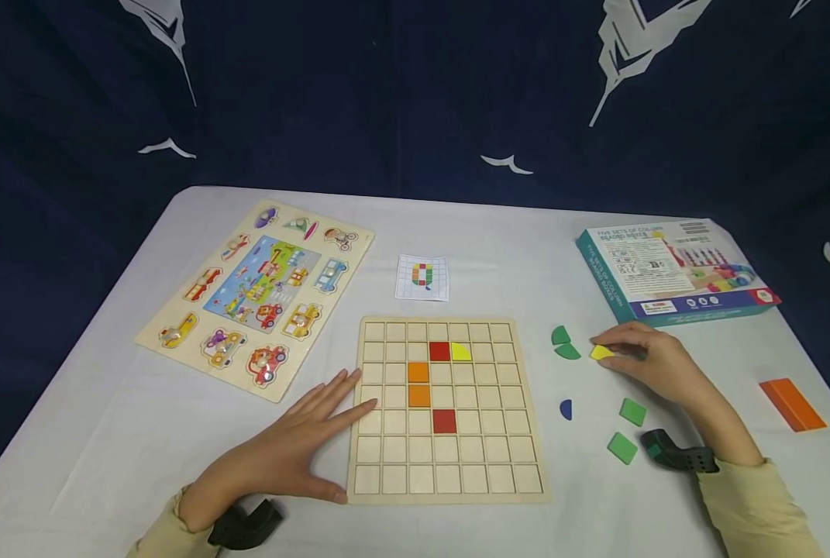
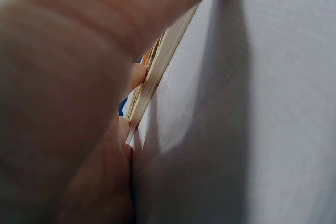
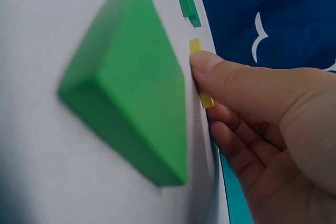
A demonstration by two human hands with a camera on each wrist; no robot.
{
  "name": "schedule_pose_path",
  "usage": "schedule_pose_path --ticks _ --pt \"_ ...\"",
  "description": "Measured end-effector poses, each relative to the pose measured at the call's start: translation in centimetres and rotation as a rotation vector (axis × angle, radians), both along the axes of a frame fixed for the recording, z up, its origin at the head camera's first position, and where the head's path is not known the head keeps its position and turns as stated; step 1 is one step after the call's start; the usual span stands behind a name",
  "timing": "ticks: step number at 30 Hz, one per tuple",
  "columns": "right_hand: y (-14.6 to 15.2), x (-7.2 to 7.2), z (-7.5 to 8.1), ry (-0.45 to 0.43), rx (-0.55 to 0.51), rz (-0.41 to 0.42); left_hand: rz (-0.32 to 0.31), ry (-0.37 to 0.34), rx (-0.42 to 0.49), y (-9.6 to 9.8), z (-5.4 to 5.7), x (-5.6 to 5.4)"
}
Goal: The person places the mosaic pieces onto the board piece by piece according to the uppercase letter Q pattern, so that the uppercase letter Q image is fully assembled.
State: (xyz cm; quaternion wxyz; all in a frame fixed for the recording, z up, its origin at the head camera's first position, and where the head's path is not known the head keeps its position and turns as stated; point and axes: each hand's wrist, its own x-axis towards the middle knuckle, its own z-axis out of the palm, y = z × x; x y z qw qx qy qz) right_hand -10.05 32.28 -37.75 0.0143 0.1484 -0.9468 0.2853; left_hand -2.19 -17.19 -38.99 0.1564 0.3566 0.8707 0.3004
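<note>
My right hand (image 1: 659, 363) pinches a small yellow piece (image 3: 208, 99) between thumb and fingers, right of the wooden grid board (image 1: 449, 498). My left hand (image 1: 296, 438) lies spread at the board's left side, with fingertips on its edge. On the board sit two red squares (image 1: 444, 421), two orange squares (image 1: 418, 373) and a yellow quarter-circle (image 1: 460, 352). Two green quarter-circle pieces (image 1: 566, 351) lie just left of the right hand. Below them are a blue half-circle (image 1: 566, 409) and two green squares (image 1: 622, 448); one looms large in the right wrist view.
Behind the board lies a small card (image 1: 405, 288) with a coloured grid pattern. A vehicle picture puzzle (image 1: 282, 377) rests at the back left. At the back right is a toy box (image 1: 638, 283). Orange pieces (image 1: 793, 404) lie near the right table edge.
</note>
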Motion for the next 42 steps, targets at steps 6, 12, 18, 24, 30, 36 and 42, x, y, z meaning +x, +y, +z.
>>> schedule_pose_path --ticks 6,12,18,24,30,36,42 --pt "-0.1 0.1 -0.1 0.012 0.021 -0.032 0.000 0.001 0.001 0.0 0.1 0.0" --pt "-0.4 0.2 0.1 0.040 0.031 -0.053 0.002 -0.008 -0.002 0.0 0.1 0.0" --pt "-1.3 0.3 0.8 0.024 -0.014 -0.080 -0.002 -0.003 0.004 -0.1 -0.1 0.0" --pt "-2.9 0.2 1.1 0.028 -0.104 -0.098 -0.004 0.004 0.007 -0.1 -0.2 0.0" --pt "-4.3 0.0 1.3 0.010 -0.170 -0.144 -0.006 0.015 0.008 -0.1 -0.1 0.0" --pt "-5.4 -0.4 1.4 -0.029 -0.265 -0.145 -0.003 0.001 0.002 -0.1 0.1 0.0" --pt "-6.7 -0.7 2.2 -0.126 -0.419 -0.039 0.006 -0.016 -0.011 0.0 0.2 0.0"
